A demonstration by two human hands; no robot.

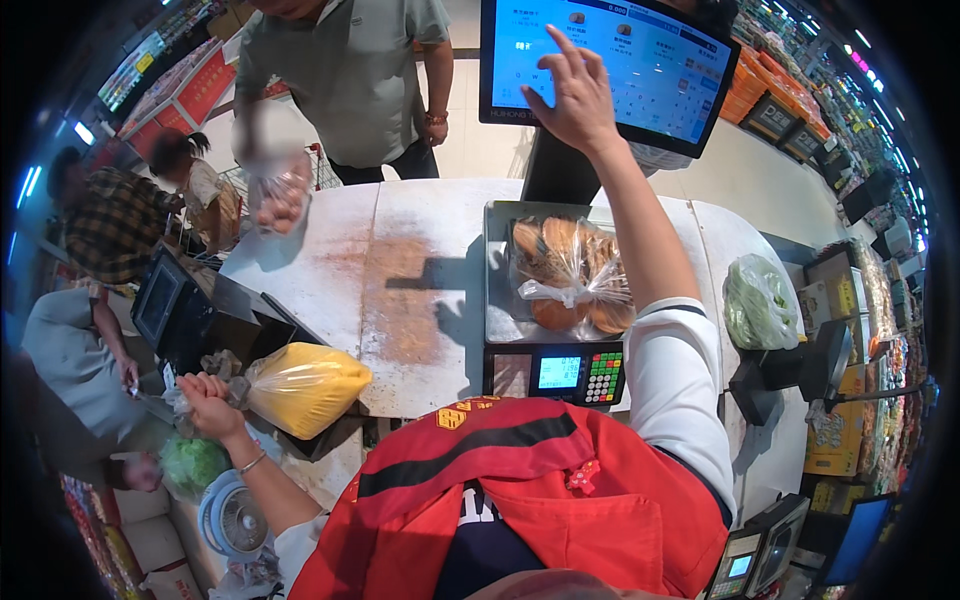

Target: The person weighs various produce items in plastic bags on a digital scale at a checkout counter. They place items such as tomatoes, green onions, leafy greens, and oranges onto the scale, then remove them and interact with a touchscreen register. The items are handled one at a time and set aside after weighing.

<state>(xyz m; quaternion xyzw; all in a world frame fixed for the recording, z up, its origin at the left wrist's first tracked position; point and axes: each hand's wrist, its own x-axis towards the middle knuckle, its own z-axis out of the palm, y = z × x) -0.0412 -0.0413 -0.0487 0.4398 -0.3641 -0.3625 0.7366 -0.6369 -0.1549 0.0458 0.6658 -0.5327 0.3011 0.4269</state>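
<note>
My left hand [208,405] is closed around the gathered neck of a clear plastic bag of fine yellow meal or grain [311,388]. My right hand [574,94] reaches up to a touchscreen monitor [600,75], fingers spread and index finger extended at the glass. Whether the fingertip touches it, I cannot tell. Below that arm, a knotted clear bag of browned baked goods [574,274] rests on the metal pan of a weighing scale [499,322]. The scale's lit display and keypad face me. My right forearm passes over the bag's right side.
Across the counter [330,214], a person holds a bag of round brown items [279,199]. A bag of greens [761,304] lies at right. A black device [232,307], wrapped green produce [193,466] and a small fan [234,517] are at left. Another person stands beyond my left hand.
</note>
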